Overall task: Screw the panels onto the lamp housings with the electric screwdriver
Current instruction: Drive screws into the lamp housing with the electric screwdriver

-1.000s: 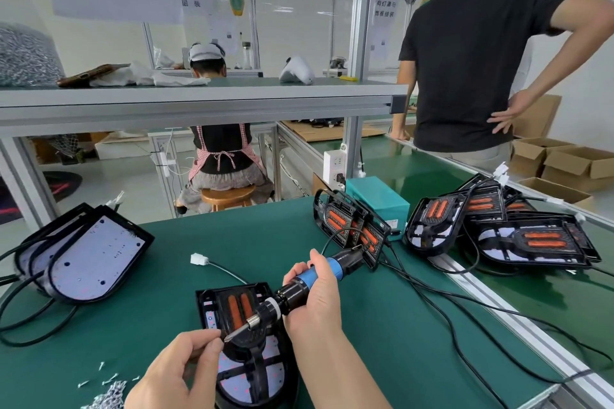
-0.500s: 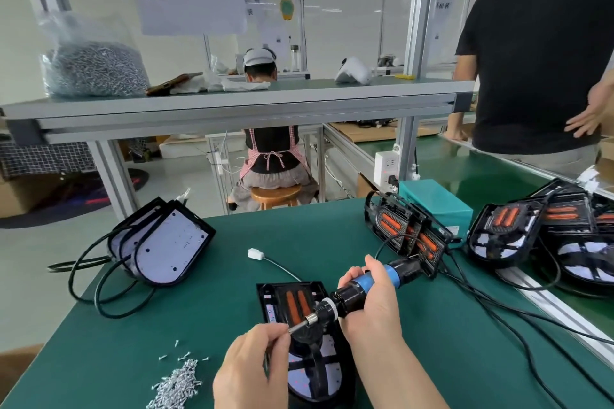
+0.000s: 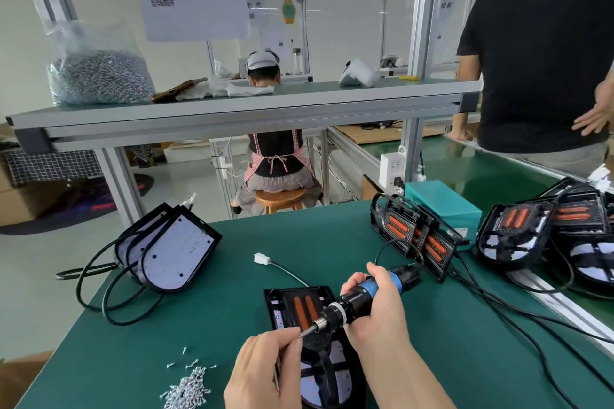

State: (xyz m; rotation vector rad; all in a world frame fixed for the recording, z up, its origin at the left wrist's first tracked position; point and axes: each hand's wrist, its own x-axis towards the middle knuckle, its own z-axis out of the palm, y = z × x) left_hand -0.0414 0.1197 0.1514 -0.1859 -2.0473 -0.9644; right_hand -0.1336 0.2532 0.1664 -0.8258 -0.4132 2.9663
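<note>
Right hand [image 3: 375, 315] has its fingers wrapped round the body of the electric screwdriver [image 3: 355, 302], gripping it just below the blue band. The tool is tilted, with the bit pointing down and to the left. Left hand [image 3: 265, 372] is up at the tip, thumb and forefinger pinched together right on the end of the bit. Can't tell whether there's a screw in there, it's hidden by the fingertips.

The lamp housing [image 3: 319, 362] being worked on lies flat at the near edge of the green surface [image 3: 232, 279], directly under both hands. It's black with two orange strips at its far end. Its thin lead runs off toward the middle of the surface and ends in a white connector [image 3: 261, 258].

A loose pile of screws [image 3: 186, 392] sits by the near edge, left of the housing, with a few strays just beyond it. A stack of housings [image 3: 172, 249] with black cables looped around it stands by the far left corner. More housings [image 3: 415, 239] lean against a teal box [image 3: 442, 202] at the far edge, and another bunch [image 3: 518, 229] is at the right edge. There's a big bag of screws [image 3: 99, 76] up on the shelf.
</note>
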